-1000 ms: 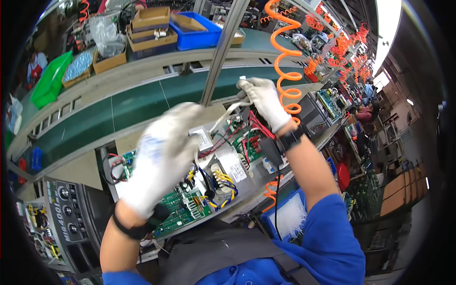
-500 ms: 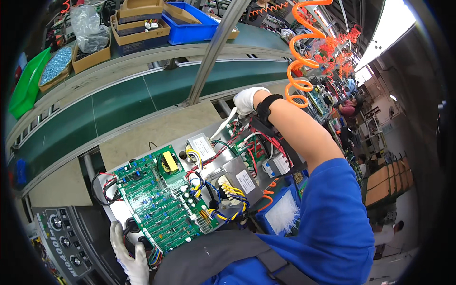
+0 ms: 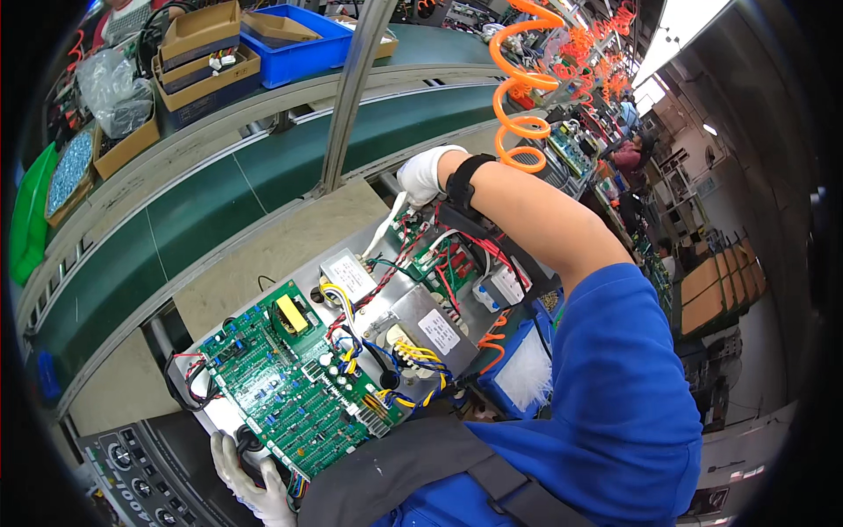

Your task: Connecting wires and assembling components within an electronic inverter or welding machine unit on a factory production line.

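A metal chassis (image 3: 351,239) lies before me, carrying a large green circuit board (image 3: 272,386), a silver metal-cased block (image 3: 430,321), smaller boards and bundled coloured wires. My right hand (image 3: 423,174), in a white glove, is curled at the chassis's far end. A white sleeved cable (image 3: 384,225) runs from beside it toward a white-labelled box (image 3: 347,274); the fingertips are hidden, so what they grip cannot be made out. By the near left edge, my gloved left hand (image 3: 250,481) has its fingers apart, touching the chassis next to black cables (image 3: 250,439).
A black control panel with knobs (image 3: 145,479) stands at the lower left. Beyond the chassis run a green conveyor (image 3: 202,202) and a metal post (image 3: 347,105). An orange coiled hose (image 3: 518,83) hangs near my right arm. A blue bin (image 3: 518,373) holds white strands.
The whole view has shifted, so most things sit farther left in the picture. Both hands keep nearly the same places on the chassis.
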`<state>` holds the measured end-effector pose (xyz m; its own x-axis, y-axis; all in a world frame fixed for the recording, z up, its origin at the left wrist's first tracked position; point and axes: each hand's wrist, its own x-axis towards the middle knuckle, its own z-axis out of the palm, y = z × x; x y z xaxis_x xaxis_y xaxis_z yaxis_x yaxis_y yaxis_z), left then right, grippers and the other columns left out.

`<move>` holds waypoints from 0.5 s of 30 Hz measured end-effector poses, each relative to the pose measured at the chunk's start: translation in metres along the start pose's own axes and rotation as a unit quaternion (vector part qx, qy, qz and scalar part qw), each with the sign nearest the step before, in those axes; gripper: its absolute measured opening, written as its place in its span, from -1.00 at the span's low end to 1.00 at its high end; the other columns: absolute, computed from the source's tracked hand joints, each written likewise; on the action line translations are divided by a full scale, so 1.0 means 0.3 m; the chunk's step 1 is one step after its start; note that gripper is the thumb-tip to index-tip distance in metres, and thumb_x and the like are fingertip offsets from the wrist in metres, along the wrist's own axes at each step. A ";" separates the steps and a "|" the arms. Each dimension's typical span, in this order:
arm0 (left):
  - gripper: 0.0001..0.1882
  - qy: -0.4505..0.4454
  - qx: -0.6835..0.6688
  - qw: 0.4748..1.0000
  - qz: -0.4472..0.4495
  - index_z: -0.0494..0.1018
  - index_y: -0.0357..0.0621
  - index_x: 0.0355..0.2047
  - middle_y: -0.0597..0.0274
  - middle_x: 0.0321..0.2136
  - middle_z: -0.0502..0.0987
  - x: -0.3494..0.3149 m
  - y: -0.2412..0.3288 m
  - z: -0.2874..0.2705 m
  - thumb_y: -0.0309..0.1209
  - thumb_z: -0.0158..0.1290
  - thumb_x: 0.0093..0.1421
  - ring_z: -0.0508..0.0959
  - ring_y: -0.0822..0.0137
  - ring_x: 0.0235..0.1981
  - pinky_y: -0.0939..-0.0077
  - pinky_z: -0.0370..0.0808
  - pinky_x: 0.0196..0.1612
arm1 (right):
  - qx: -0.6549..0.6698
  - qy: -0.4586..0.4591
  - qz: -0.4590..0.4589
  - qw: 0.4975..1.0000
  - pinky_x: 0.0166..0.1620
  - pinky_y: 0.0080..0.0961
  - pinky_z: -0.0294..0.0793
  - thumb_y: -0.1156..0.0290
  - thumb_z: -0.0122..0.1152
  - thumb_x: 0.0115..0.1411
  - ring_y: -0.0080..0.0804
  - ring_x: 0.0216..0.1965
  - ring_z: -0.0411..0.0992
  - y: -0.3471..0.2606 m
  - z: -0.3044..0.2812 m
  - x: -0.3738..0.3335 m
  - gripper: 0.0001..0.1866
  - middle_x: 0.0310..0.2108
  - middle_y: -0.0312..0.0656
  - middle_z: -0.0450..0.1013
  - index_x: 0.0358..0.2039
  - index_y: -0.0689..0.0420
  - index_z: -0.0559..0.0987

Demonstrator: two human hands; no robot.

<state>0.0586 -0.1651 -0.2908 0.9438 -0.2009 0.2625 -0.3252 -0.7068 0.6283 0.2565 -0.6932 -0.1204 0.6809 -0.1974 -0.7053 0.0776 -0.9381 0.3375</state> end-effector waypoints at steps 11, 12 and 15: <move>-0.29 -0.002 0.007 1.000 -0.005 0.29 -0.33 0.25 -0.26 0.30 0.23 0.011 0.032 -0.001 -0.06 0.04 0.24 0.23 -0.17 0.32 -0.03 0.22 0.31 | 0.018 0.039 -0.004 0.999 -0.11 -0.18 0.56 0.33 0.27 0.03 0.00 -0.16 0.57 -0.003 0.060 0.094 -0.65 -0.18 0.01 0.62 -0.16 0.17 0.70; -0.32 0.002 -0.001 1.000 -0.006 0.30 -0.33 0.24 -0.27 0.28 0.24 0.016 0.038 0.002 -0.09 0.04 0.24 0.24 -0.17 0.31 -0.03 0.21 0.31 | 0.020 0.046 -0.004 0.999 -0.10 -0.19 0.56 0.34 0.25 0.04 0.00 -0.17 0.57 -0.002 0.053 0.096 -0.66 -0.18 0.00 0.62 -0.16 0.16 0.71; -0.37 0.004 0.017 1.000 -0.008 0.32 -0.31 0.22 -0.26 0.26 0.27 0.026 0.049 0.001 -0.19 0.04 0.22 0.26 -0.17 0.28 -0.05 0.17 0.31 | 0.055 0.130 0.002 0.990 -0.06 -0.18 0.57 0.30 0.24 0.08 0.02 -0.10 0.59 -0.026 0.051 0.026 -0.64 -0.13 0.04 0.61 -0.12 0.14 0.69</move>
<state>0.0611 -0.1773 -0.2797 0.9483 -0.1847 0.2580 -0.3079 -0.7322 0.6075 0.2501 -0.6917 -0.1381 0.8463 -0.1343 -0.5156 0.0050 -0.9656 0.2599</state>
